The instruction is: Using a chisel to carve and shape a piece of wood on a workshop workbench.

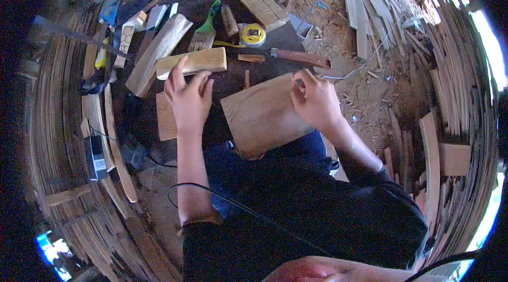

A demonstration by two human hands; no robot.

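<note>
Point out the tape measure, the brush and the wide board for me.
Tape measure (253, 34): head view, middle of its yellow case.
Brush (207, 26): head view, lower end of its green handle.
Wide board (267, 115): head view, middle of its broad face.

Tape measure (254, 34) right of brush (205, 33); wood block (203, 60) before brush.
</note>
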